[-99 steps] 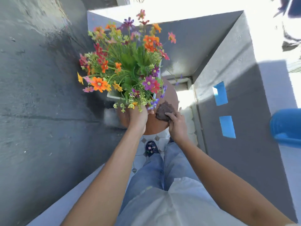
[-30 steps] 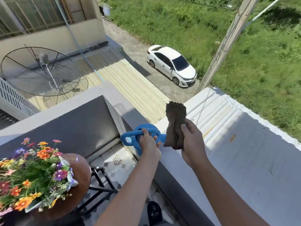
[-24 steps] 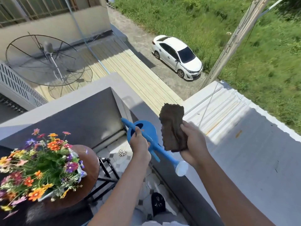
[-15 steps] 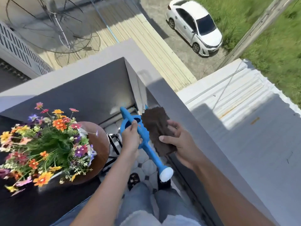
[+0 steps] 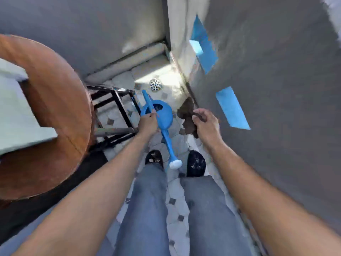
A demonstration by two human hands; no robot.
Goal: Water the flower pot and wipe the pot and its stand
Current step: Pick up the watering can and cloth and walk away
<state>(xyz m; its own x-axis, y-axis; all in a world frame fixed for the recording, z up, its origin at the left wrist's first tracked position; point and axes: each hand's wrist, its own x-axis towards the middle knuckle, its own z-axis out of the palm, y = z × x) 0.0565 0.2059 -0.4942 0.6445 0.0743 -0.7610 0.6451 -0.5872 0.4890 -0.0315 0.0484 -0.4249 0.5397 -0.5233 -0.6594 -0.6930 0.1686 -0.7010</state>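
A narrow balcony corner with grey walls and a patterned tile floor (image 5: 177, 206) fills the view, a round drain (image 5: 156, 85) set near the far corner where sunlight falls. A second ago the gaze was out over the parapet; it has now swung straight down, and the blue watering can (image 5: 164, 117) has come off the ledge with it. The left hand (image 5: 147, 122) is clamped round the can's handle, holding it low over the floor with the long spout and white rose pointing back toward the person's shoes — not yet tilted toward any plant. The right hand (image 5: 206, 124) is closed on the brown cloth (image 5: 187, 115), which hangs bunched just beside the right-hand wall; the two hands are apart, the can between them. The flowers have slipped out of view: only the pale corner of the flower pot (image 5: 16, 111) shows at the left edge, sitting on the round wooden top of the stand (image 5: 60, 100), whose black legs reach the floor next to the can. With the can fetched, watering looks like the step in hand — it will need lifting up and leftward over the pot, and the swing should clear the stand's rim.
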